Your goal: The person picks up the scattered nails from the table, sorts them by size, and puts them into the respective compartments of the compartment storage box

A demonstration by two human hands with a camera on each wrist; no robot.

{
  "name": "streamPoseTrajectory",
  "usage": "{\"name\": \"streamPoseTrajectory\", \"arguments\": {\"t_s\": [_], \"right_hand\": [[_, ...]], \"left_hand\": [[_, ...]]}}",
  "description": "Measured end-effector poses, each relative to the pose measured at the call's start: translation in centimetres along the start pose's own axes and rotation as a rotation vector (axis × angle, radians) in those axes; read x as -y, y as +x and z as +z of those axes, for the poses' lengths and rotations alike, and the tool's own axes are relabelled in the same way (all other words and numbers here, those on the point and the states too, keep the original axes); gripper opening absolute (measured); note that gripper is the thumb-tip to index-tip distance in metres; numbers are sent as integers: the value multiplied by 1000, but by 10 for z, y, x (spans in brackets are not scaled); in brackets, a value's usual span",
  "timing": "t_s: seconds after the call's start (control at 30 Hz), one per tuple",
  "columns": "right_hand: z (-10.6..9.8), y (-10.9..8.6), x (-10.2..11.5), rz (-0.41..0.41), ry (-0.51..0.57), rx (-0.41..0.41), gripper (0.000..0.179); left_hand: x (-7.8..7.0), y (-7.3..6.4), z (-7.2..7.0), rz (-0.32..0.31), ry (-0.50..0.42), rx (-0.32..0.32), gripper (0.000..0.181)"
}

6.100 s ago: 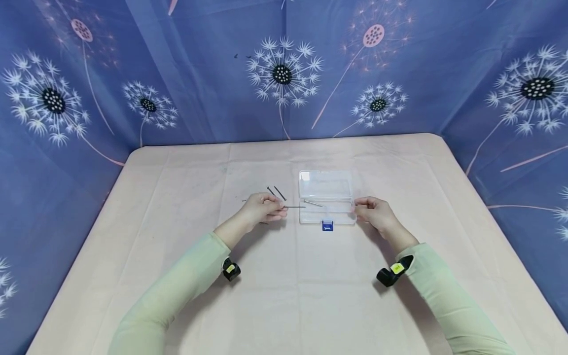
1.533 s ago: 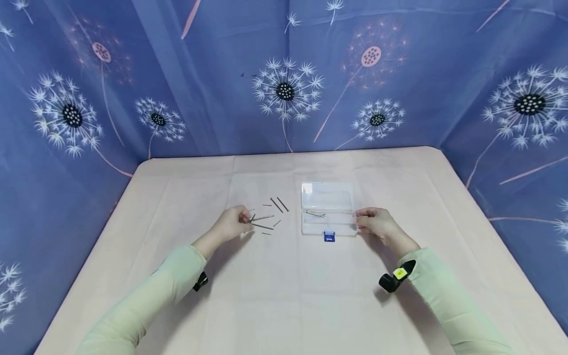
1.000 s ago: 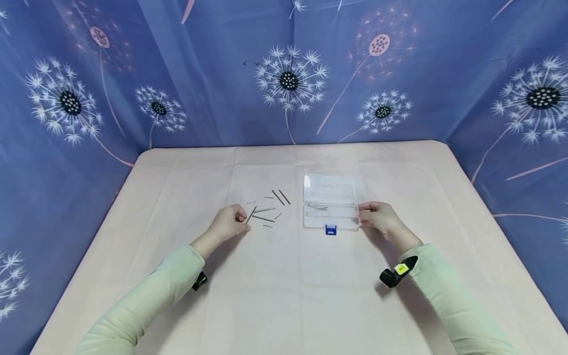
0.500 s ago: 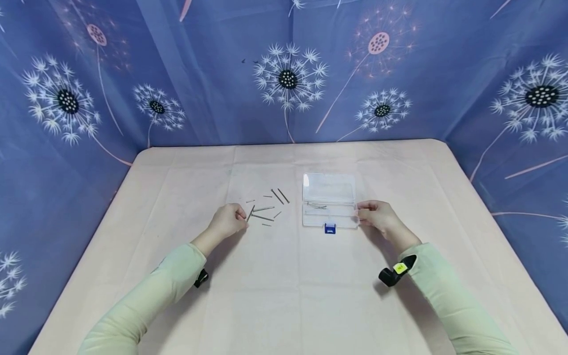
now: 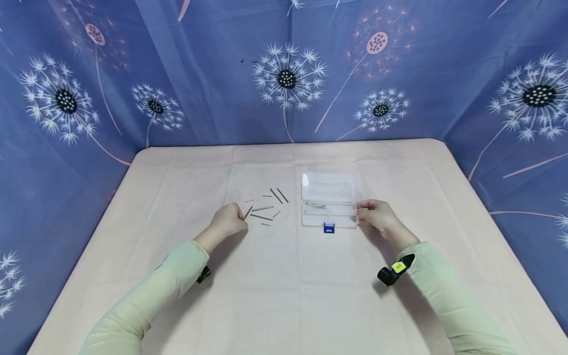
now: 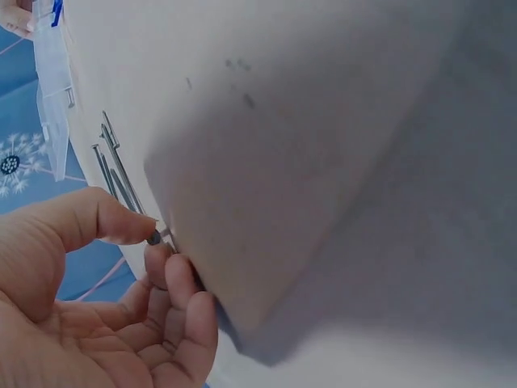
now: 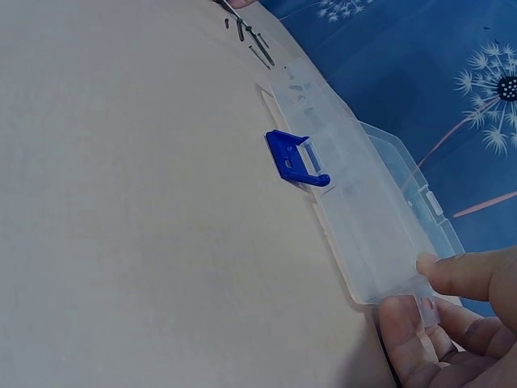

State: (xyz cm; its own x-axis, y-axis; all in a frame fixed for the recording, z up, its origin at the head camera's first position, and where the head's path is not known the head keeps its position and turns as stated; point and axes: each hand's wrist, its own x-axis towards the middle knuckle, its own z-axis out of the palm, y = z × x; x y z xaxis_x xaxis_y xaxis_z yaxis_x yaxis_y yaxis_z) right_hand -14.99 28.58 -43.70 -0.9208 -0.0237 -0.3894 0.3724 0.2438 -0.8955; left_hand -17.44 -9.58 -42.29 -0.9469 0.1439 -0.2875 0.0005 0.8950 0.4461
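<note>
My left hand (image 5: 227, 220) is at the left edge of a loose group of nails. Between thumb and index fingertip it pinches one long nail (image 5: 247, 213); the nail's head (image 6: 154, 237) shows at the fingertips in the left wrist view. Other long nails (image 5: 263, 217) lie just right of that hand. A clear plastic box (image 5: 310, 222) with a blue latch (image 5: 329, 228) lies with its lid (image 5: 328, 187) folded back. Crossed nails (image 5: 316, 205) rest in its rear compartment. My right hand (image 5: 377, 217) grips the box's right end, thumb on the wall and fingers outside.
Two long nails (image 5: 282, 195) lie side by side behind the group, and several short nails (image 5: 276, 214) are scattered about it. A pale cloth (image 5: 275, 296) covers the table. Blue dandelion-print fabric (image 5: 213, 88) hangs along the back and both sides.
My left hand held a nail by the box's left side earlier; it has since moved left to the loose nails and pinches one there. More nails lie in the box. My right hand stays put.
</note>
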Motion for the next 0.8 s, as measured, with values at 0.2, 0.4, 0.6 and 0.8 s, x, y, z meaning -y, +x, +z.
{"name": "streamPoseTrajectory", "arguments": {"t_s": [0.2, 0.4, 0.6, 0.8], "right_hand": [[0, 1, -2, 0, 4, -6, 46], [-1, 2, -3, -2, 20, -3, 45], [-2, 1, -3, 4, 16, -4, 45], [0, 1, 0, 14, -23, -13, 44]], "left_hand": [[-1, 2, -4, -2, 65, 22, 10], [-2, 4, -3, -30, 83, 43, 11], [-3, 4, -2, -11, 207, 75, 19], [1, 6, -8, -29, 230, 124, 19]]}}
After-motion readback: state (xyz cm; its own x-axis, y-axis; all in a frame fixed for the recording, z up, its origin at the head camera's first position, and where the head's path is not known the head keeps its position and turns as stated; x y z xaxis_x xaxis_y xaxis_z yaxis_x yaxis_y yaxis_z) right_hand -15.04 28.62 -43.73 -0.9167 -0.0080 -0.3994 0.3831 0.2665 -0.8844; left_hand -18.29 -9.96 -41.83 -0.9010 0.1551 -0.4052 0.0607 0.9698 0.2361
